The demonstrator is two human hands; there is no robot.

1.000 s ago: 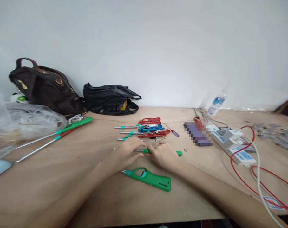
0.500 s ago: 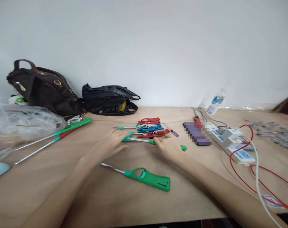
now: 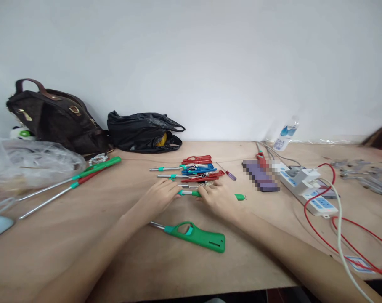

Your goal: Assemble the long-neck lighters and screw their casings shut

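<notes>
Both hands are sitting closer together now than half a second ago, and the small green-ended metal rod [image 3: 189, 193] between them is lying a bit nearer to the person than it was.

Nearest of all, a big green gas lighter [image 3: 197, 236] is lying flat on the wooden table [image 3: 121, 261], just in front of the hands and not touching them. Behind it, the left hand [image 3: 161, 198] is resting on the table with its fingers curled, and its fingertips are touching the left end of the rod. The right hand [image 3: 218, 198] is doing the same at the right end, with its fingers bent down over the rod. I cannot tell if either hand is really squeezing it. A small green cap [image 3: 240, 196] is lying alone just to the right of the right hand.

A little farther back, a pile of red and blue lighter parts [image 3: 199, 169] is sitting just behind the hands. Two long lighters [image 3: 74, 181] are lying well off to the left. A white power strip [image 3: 307, 191] with red wires [image 3: 323, 235] is sitting on the right.

At the far edge by the wall, a brown handbag [image 3: 52, 115] and a black plastic bag [image 3: 143, 132] are resting on the left, and a water bottle [image 3: 284, 136] is on the right.
</notes>
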